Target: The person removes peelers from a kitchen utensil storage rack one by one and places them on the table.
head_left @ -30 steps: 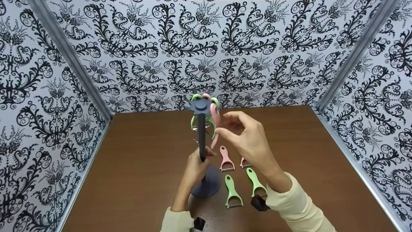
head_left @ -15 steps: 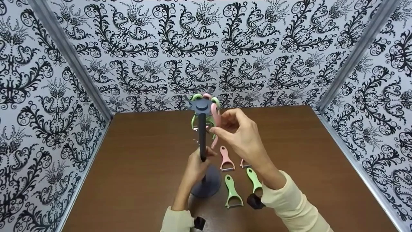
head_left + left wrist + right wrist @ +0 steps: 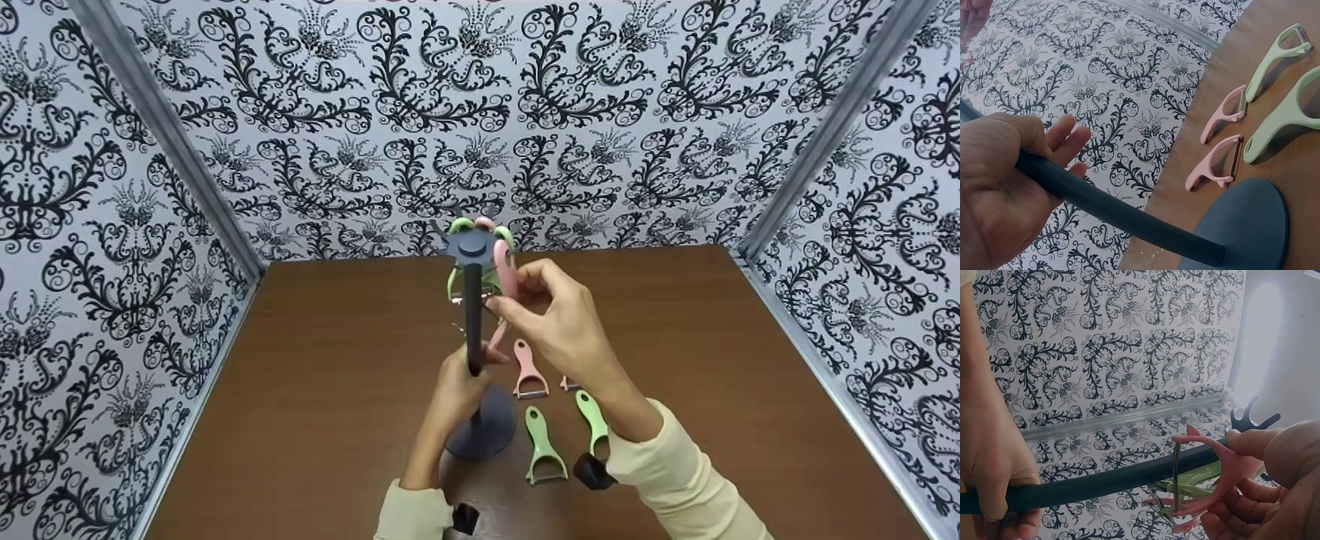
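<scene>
My left hand (image 3: 459,382) grips the dark upright post (image 3: 472,315) of a utensil stand, its fingers curled round the post in the left wrist view. Up at the hooked top (image 3: 471,244) my right hand (image 3: 562,319) pinches a pink peeler (image 3: 504,270) between thumb and fingers. That peeler hangs blade end down against the stand; in the right wrist view its pink fork and metal blade (image 3: 1176,475) show beside the post. Behind it hang several other peelers, including a green peeler (image 3: 1199,481), partly hidden. Whether the pink handle's hole is on a hook cannot be made out.
On the brown table (image 3: 337,390), right of the round stand base (image 3: 484,431), lie a pink peeler (image 3: 527,367), a mostly hidden pink peeler (image 3: 571,382) and two green peelers, a near one (image 3: 541,442) and another (image 3: 591,412) partly behind the right sleeve. Patterned walls enclose the table.
My right hand has moved slightly left and its thumb has come in against the hanging pink peeler. The peeler's lower end has shifted a little. My left hand stays on the post.
</scene>
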The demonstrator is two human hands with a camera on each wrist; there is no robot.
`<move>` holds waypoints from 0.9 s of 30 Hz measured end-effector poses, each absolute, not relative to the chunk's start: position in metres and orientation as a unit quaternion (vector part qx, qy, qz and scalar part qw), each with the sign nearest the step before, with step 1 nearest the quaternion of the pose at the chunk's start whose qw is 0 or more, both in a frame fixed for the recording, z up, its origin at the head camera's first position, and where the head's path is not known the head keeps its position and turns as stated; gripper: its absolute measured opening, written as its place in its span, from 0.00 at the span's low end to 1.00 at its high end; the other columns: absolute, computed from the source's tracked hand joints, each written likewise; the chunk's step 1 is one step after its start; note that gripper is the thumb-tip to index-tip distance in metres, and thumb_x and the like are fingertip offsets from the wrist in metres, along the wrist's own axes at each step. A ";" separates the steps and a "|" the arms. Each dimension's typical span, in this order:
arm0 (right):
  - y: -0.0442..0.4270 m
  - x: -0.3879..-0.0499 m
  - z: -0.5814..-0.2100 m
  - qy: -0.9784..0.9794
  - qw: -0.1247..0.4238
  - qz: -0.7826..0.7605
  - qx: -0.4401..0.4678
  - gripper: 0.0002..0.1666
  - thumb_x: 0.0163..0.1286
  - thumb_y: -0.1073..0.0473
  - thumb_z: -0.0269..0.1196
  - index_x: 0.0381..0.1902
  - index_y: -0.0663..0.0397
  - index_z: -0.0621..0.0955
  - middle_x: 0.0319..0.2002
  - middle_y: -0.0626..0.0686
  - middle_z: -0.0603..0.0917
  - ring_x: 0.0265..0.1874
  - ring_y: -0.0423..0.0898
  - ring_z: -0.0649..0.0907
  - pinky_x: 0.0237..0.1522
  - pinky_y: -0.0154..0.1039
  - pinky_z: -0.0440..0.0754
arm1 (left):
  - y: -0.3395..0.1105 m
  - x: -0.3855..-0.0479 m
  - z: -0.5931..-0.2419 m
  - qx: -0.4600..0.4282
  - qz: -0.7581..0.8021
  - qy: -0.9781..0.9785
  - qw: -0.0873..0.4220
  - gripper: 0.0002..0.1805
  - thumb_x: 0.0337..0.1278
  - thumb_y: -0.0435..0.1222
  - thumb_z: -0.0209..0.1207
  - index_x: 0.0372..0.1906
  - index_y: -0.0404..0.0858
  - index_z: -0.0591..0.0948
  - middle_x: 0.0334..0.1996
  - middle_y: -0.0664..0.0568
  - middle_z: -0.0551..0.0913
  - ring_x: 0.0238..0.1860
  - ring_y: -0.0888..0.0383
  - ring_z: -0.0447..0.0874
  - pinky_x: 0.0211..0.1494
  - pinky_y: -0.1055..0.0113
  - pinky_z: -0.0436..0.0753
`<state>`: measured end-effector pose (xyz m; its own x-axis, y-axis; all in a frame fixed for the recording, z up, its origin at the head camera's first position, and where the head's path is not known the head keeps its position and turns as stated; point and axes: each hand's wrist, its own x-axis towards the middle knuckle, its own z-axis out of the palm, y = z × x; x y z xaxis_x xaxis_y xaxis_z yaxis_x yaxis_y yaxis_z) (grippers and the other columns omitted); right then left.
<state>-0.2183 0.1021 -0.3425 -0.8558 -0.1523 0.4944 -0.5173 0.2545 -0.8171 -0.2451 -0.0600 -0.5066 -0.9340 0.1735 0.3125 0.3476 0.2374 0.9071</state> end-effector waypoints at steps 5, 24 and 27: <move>0.103 -0.216 -0.345 -0.777 0.179 0.561 0.225 0.13 0.66 0.60 0.74 0.43 0.60 0.82 0.35 0.52 0.84 0.34 0.45 0.84 0.41 0.37 0.83 | -0.056 -0.245 -0.508 -0.168 -0.606 -0.772 0.091 0.19 0.47 0.14 0.51 0.42 0.32 0.82 0.39 0.48 0.90 0.47 0.49 0.89 0.54 0.51 0.82; 0.097 -0.217 -0.352 -0.773 0.222 0.540 0.248 0.11 0.69 0.59 0.72 0.45 0.58 0.85 0.37 0.47 0.87 0.37 0.43 0.85 0.44 0.40 0.81 | -0.043 -0.234 -0.520 -0.099 -0.564 -0.779 0.256 0.09 0.58 0.22 0.65 0.40 0.36 0.82 0.33 0.50 0.87 0.34 0.56 0.84 0.40 0.60 0.80; 0.098 -0.218 -0.351 -0.777 0.227 0.532 0.248 0.11 0.69 0.58 0.72 0.45 0.57 0.85 0.37 0.47 0.87 0.38 0.43 0.84 0.45 0.40 0.81 | -0.044 -0.231 -0.519 -0.098 -0.550 -0.786 0.266 0.05 0.65 0.30 0.68 0.41 0.37 0.82 0.29 0.53 0.83 0.29 0.59 0.77 0.34 0.63 0.75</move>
<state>-0.2176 0.0977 -0.3509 -0.7732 -0.1442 0.6175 -0.6278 0.3112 -0.7134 -0.2308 -0.0437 -0.5188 -0.8391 -0.1389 0.5259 0.4464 0.3764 0.8118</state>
